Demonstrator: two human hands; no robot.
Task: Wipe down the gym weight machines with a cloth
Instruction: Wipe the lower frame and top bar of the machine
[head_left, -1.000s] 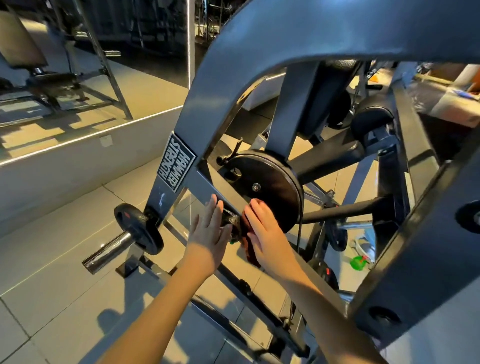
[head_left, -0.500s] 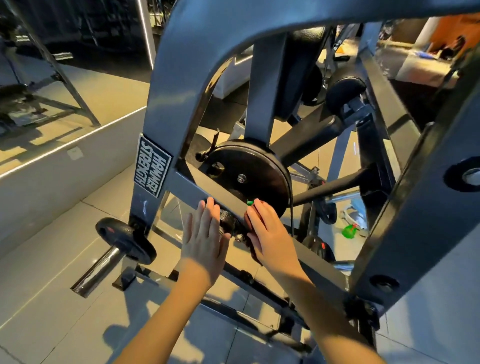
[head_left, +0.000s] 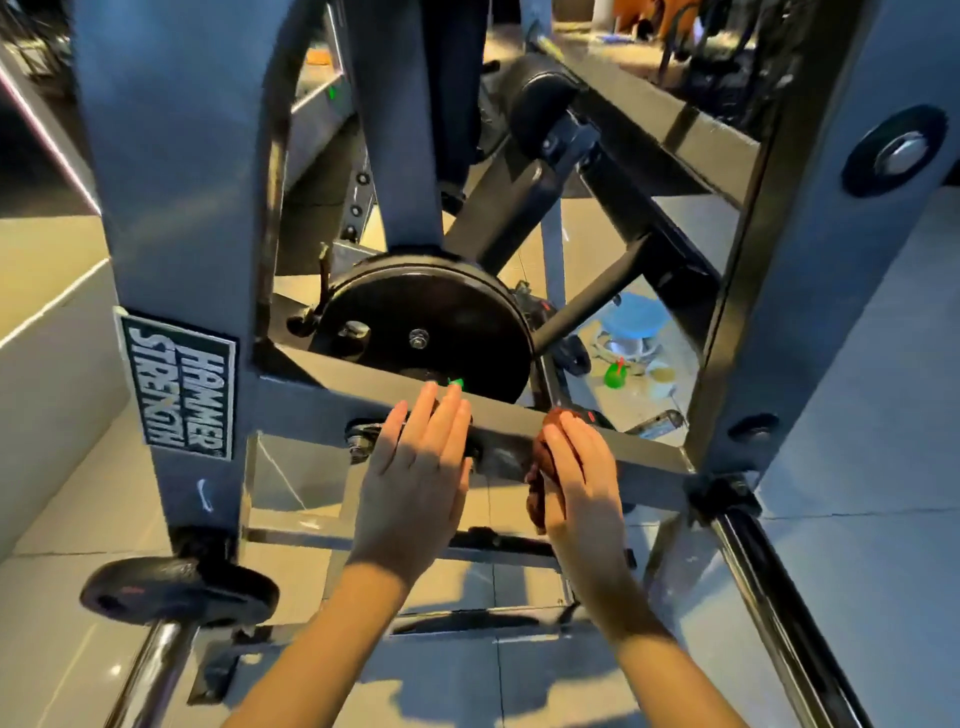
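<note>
The person stood close against the grey weight machine (head_left: 171, 156), both arms reaching in to the slanted crossbar (head_left: 322, 402) that ran below a large black disc (head_left: 431, 332). The left hand (head_left: 415, 473) lay flat on that bar, fingers straight and slightly spread, holding nothing, its fingertips at the bar's upper edge. Just beside it, to the right, the right hand (head_left: 576, 478) was cupped over a bunched, dark reddish-brown cloth (head_left: 540, 467), its fingers curled round the wad and pressing it against the face of the same bar. Most of the cloth was hidden under the palm, with only its left side showing. On the upright to the left was a "Hammer Strength" label (head_left: 176, 384), and lower down a small black weight plate (head_left: 176, 592) sat on a chrome peg (head_left: 150, 675). Through the frame, on the tiled floor beyond, stood a small green bottle (head_left: 615, 375).
</note>
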